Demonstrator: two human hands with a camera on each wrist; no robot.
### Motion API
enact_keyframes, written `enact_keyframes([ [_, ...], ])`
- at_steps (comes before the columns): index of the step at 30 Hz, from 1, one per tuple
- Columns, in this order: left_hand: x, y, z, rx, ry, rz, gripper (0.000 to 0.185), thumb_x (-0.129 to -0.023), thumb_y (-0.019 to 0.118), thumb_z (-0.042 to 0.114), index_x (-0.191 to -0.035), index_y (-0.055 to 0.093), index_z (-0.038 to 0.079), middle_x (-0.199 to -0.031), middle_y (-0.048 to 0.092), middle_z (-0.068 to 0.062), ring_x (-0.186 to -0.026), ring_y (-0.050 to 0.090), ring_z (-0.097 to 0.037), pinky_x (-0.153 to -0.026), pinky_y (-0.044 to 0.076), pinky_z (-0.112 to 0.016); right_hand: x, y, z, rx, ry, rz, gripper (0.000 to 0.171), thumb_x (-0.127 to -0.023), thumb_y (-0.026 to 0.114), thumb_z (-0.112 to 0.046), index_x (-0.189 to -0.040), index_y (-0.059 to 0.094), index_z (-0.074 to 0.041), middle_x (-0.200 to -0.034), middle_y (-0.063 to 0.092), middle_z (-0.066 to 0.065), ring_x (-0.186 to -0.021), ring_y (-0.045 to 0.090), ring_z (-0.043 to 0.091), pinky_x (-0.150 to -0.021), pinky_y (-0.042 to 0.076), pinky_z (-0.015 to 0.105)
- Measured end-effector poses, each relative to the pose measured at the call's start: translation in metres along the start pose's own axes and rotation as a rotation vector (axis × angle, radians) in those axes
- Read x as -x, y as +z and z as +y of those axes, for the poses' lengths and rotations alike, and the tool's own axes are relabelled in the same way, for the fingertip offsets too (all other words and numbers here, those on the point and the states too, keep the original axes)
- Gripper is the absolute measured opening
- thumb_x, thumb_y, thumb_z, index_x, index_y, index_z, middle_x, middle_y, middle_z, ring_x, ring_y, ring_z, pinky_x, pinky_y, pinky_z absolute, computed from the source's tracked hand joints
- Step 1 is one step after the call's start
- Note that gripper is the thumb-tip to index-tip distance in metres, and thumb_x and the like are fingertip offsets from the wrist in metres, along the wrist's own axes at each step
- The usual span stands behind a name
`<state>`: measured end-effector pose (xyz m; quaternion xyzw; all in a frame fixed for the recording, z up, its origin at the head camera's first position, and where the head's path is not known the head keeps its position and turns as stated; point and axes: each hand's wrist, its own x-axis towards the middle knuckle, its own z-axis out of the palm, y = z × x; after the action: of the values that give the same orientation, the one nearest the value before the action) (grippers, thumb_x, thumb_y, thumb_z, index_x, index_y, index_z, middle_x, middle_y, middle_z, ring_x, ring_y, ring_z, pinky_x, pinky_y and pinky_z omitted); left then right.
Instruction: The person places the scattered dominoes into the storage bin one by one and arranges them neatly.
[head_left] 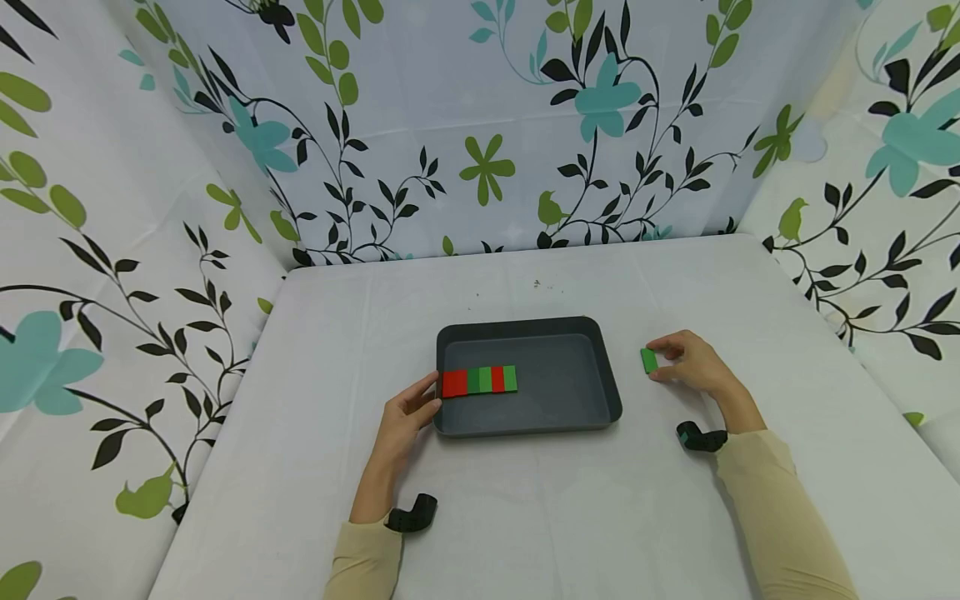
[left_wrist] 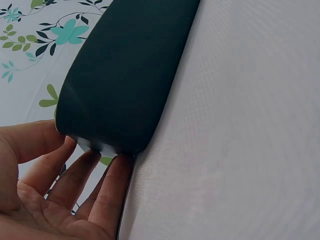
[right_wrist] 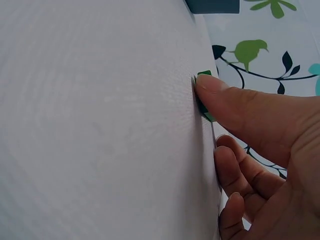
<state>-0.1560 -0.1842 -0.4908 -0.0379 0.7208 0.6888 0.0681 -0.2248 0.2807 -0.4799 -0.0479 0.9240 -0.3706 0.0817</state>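
Observation:
A dark grey tray lies in the middle of the white table. At its left side, several red and green tiles form a flat row. My left hand rests against the tray's left rim with straight fingers. In the left wrist view those fingers touch the corner of the tray's outer wall. Right of the tray, my right hand pinches a small green tile that lies on the table. The right wrist view shows my thumb pressed on this green tile, most of which is hidden.
The white table is closed in at the back and both sides by flower-print cloth walls. Black camera mounts sit on both wrists. The tray's right half holds nothing.

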Motion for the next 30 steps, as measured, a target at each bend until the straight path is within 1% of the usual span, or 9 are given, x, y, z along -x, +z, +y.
enact_keyframes([
  [4, 0.000, 0.000, 0.000, -0.008, -0.008, -0.003, 0.051, -0.094, 0.061, 0.002, -0.144, 0.050, 0.008, -0.152, 0.043, -0.011, -0.139, 0.043, -0.032, -0.097, 0.048, -0.033, 0.002, 0.001, -0.002, -0.006, 0.020, 0.015, 0.056, -0.080, 0.080, -0.013, -0.128, 0.059, 0.003, -0.122, 0.052, 0.027, -0.109, 0.051, 0.038, -0.086, 0.043, 0.048],
  [7, -0.001, 0.000, 0.000, -0.003, -0.007, -0.005, 0.051, -0.094, 0.060, 0.002, -0.144, 0.050, 0.008, -0.152, 0.044, -0.011, -0.138, 0.044, -0.031, -0.100, 0.047, -0.037, 0.004, -0.001, -0.004, -0.026, 0.023, 0.027, 0.055, -0.082, 0.077, -0.012, -0.130, 0.057, 0.003, -0.122, 0.055, 0.027, -0.110, 0.053, 0.040, -0.087, 0.045, 0.048],
  [11, 0.000, 0.000, 0.000, 0.003, -0.006, -0.003, 0.051, -0.094, 0.060, 0.001, -0.143, 0.050, 0.007, -0.152, 0.044, -0.011, -0.138, 0.044, -0.031, -0.101, 0.047, -0.039, 0.006, -0.004, -0.008, -0.056, 0.006, 0.044, 0.053, -0.085, 0.074, -0.010, -0.133, 0.054, 0.003, -0.125, 0.058, 0.027, -0.109, 0.058, 0.037, -0.084, 0.048, 0.039],
  [13, 0.000, 0.000, 0.000, 0.005, -0.008, -0.001, 0.051, -0.094, 0.060, 0.001, -0.143, 0.050, 0.007, -0.152, 0.044, -0.011, -0.138, 0.044, -0.031, -0.101, 0.047, -0.040, 0.008, -0.005, -0.011, -0.072, -0.011, 0.058, 0.053, -0.086, 0.073, -0.009, -0.133, 0.054, 0.002, -0.125, 0.059, 0.026, -0.105, 0.061, 0.031, -0.079, 0.049, 0.031],
  [15, 0.000, 0.000, 0.001, 0.003, -0.008, 0.000, 0.051, -0.094, 0.060, 0.001, -0.143, 0.050, 0.008, -0.152, 0.044, -0.010, -0.138, 0.044, -0.031, -0.102, 0.046, -0.042, 0.010, -0.007, -0.015, -0.090, -0.027, 0.082, 0.052, -0.086, 0.074, -0.010, -0.133, 0.054, 0.002, -0.123, 0.060, 0.025, -0.098, 0.062, 0.022, -0.074, 0.048, 0.024],
  [18, -0.001, 0.000, 0.000, 0.002, -0.008, 0.001, 0.050, -0.094, 0.060, 0.001, -0.143, 0.050, 0.008, -0.152, 0.044, -0.010, -0.138, 0.044, -0.031, -0.103, 0.046, -0.042, 0.012, -0.009, -0.025, -0.132, -0.055, 0.116, 0.053, -0.087, 0.074, -0.012, -0.134, 0.055, 0.000, -0.123, 0.060, 0.023, -0.090, 0.059, 0.005, -0.071, 0.047, 0.017],
  [21, 0.000, 0.000, 0.001, -0.004, -0.009, 0.001, 0.050, -0.094, 0.060, 0.001, -0.143, 0.050, 0.008, -0.151, 0.044, -0.011, -0.138, 0.044, -0.031, -0.102, 0.047, -0.041, 0.013, -0.009, -0.037, -0.176, -0.074, 0.147, 0.054, -0.087, 0.074, -0.014, -0.135, 0.054, -0.001, -0.125, 0.058, 0.020, -0.087, 0.056, -0.002, -0.071, 0.047, 0.014],
  [26, 0.001, -0.001, 0.001, -0.019, -0.007, -0.007, 0.050, -0.095, 0.060, 0.003, -0.144, 0.050, 0.008, -0.152, 0.044, -0.011, -0.139, 0.043, -0.033, -0.104, 0.046, -0.043, 0.014, -0.006, -0.061, -0.246, -0.108, 0.176, 0.054, -0.086, 0.075, -0.014, -0.135, 0.056, -0.004, -0.124, 0.058, 0.018, -0.086, 0.057, -0.001, -0.070, 0.047, 0.014],
  [30, 0.001, -0.001, 0.002, -0.017, -0.006, -0.010, 0.050, -0.095, 0.060, 0.003, -0.144, 0.050, 0.009, -0.152, 0.044, -0.011, -0.139, 0.043, -0.032, -0.103, 0.046, -0.041, 0.014, 0.001, -0.085, -0.287, -0.146, 0.159, 0.053, -0.085, 0.076, -0.011, -0.134, 0.057, -0.002, -0.125, 0.057, 0.019, -0.087, 0.057, 0.002, -0.070, 0.048, 0.015],
])
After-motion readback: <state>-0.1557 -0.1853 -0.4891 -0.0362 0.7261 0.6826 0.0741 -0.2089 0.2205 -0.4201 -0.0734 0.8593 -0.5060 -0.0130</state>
